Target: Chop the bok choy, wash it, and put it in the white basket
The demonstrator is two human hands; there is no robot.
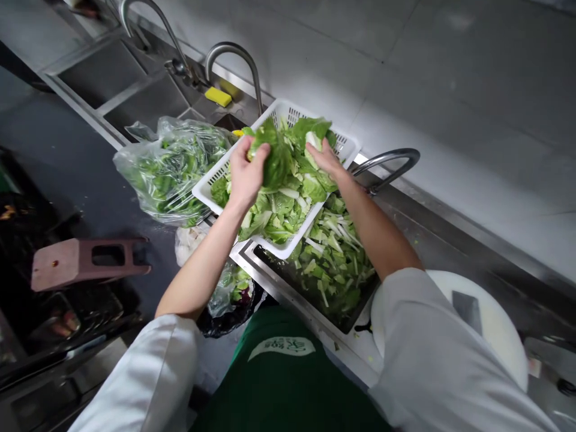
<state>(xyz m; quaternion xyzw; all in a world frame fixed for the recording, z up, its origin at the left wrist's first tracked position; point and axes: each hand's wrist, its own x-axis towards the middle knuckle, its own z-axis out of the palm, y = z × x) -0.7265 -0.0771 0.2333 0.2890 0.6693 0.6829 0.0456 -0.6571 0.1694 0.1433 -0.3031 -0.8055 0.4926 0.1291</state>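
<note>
A white slotted basket [288, 247] holds cut leafy greens [281, 210] and rests over the sink's edge. Above its left part, my left hand [247, 171] is closed on a green leaf bunch [275, 157]. My right hand [324, 159] is over the basket's right side, its fingers against pale-stemmed leaves [314, 141]; the fingers are partly hidden by the greens. Below the basket, more cut greens [337, 264] lie in the water of the sink [279, 270].
A clear bag of greens [168, 171] sits left of the basket. Curved faucets [234, 48] [396, 155], a yellow sponge [218, 96] and more basins [105, 72] line the wall. A round white board with a cleaver [467, 312] is at right, a pink stool [85, 261] at left.
</note>
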